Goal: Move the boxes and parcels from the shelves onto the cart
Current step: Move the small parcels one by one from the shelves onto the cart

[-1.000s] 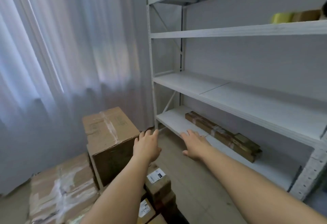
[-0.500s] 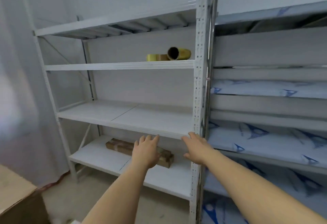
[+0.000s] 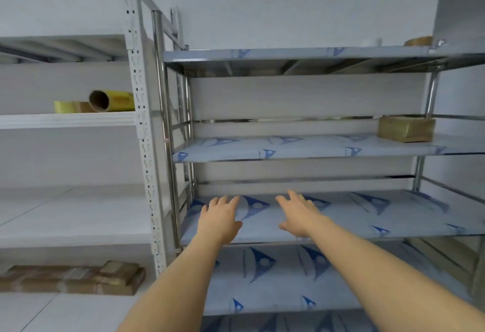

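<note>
My left hand (image 3: 220, 218) and my right hand (image 3: 298, 215) are stretched out side by side, both open and holding nothing, in front of a steel shelf (image 3: 354, 216) covered in blue-printed film. A small brown taped parcel (image 3: 405, 128) sits at the right end of the steel shelf above. A long flat brown parcel (image 3: 70, 278) with a smaller box on top lies on the lowest board of the white rack at the bottom left. The cart is out of view.
The white rack's upright post (image 3: 143, 135) stands between the two racks. Yellow tape rolls (image 3: 103, 101) lie on an upper white shelf. Another brownish thing (image 3: 418, 41) sits on the top steel shelf at the right. Grey wall behind.
My view has swung right, from the cart's boxes past the white rack to the steel rack. Both hands stay stretched out, open and holding nothing.
</note>
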